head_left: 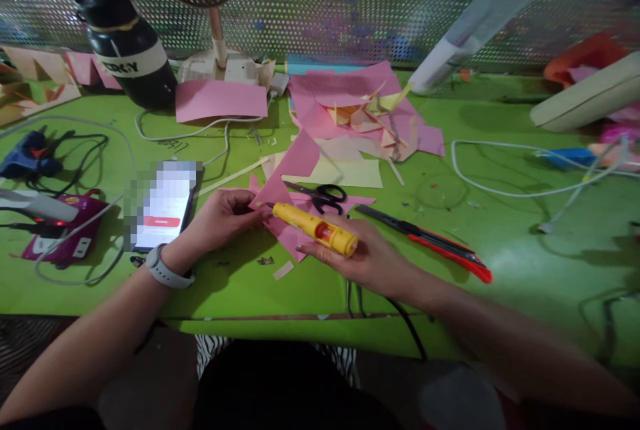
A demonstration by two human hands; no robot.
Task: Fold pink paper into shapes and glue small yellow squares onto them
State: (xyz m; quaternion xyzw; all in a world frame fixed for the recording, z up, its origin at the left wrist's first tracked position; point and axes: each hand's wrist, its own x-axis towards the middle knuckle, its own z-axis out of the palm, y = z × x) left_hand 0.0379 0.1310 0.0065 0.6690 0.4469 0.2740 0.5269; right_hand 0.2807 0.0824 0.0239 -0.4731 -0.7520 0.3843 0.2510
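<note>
My left hand (pixel 233 209) pinches a folded piece of pink paper (pixel 295 160) between thumb and fingers. In my right hand (pixel 367 253) lies a yellow glue gun (pixel 305 223), its nozzle against or very near the paper's lower edge beside my left fingertips. Whether the nozzle touches is too small to tell. Just beyond the glue gun are scissors (pixel 333 198) with black handles, partly covered by pink paper. A utility knife (pixel 430 240) with a black and red body rests to the right of my right hand. A small pale paper scrap (pixel 284 271) lies below the glue gun.
A phone (pixel 167 207) lies left of my left hand. Behind are a bottle (pixel 133 50), a small fan (pixel 217 37) and stacked pink sheets (pixel 350 87). Cables run around a purple power adapter (pixel 65 230). A white cable (pixel 480 187) loops at right on the green table (pixel 200 297).
</note>
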